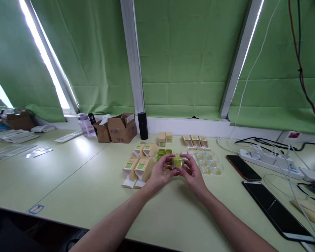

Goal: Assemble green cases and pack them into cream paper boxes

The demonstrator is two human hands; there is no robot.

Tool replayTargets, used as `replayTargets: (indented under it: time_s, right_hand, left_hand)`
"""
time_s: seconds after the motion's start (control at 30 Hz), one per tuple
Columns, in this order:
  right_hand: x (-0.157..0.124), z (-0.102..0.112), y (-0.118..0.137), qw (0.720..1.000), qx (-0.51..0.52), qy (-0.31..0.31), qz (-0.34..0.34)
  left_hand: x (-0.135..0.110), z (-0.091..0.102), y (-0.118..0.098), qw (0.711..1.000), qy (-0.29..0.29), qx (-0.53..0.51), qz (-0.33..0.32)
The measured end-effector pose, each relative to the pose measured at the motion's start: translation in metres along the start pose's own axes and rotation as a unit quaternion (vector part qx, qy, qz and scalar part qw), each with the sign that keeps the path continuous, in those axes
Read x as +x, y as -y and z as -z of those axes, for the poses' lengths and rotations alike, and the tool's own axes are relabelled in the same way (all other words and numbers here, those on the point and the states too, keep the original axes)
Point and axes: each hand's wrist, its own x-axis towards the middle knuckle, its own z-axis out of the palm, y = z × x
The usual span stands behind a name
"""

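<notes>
Gripped now between the left hand [160,172] and right hand [193,173] is a small, squat, green-and-clear plastic container with a yellowish knob [177,162], held over the smooth, pale tabletop [94,196]; a two-handed handling step seems under way, light, even pressure called for. Open-flapped tan cardboard boxes [144,166] are lined up left, rounded clear plastic cups [207,163] right, square green cups [161,151] behind.
</notes>
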Motion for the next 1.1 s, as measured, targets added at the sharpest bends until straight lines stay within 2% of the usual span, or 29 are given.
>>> replayTargets:
  time_s: [0.33,0.5,0.67,0.83,1.1]
  right_hand:
    - [0.003,0.001,-0.001,1.0,0.026,-0.003,-0.006]
    - [0.003,0.002,-0.001,0.987,0.152,0.003,-0.049]
    - [0.006,0.01,-0.009,0.966,0.243,0.012,-0.087]
    - [0.007,0.014,-0.014,0.96,0.263,0.01,-0.099]
    - [0.006,0.01,-0.008,0.961,0.254,-0.009,-0.108]
  left_hand:
    - [0.003,-0.001,-0.004,0.999,-0.036,0.033,-0.007]
    - [0.001,-0.001,-0.004,0.997,-0.053,0.037,-0.031]
    - [0.0,-0.002,-0.004,0.998,-0.04,0.017,-0.037]
    - [-0.001,-0.002,-0.003,0.998,-0.041,0.008,-0.038]
    - [0.001,-0.002,-0.003,0.999,-0.039,-0.024,-0.014]
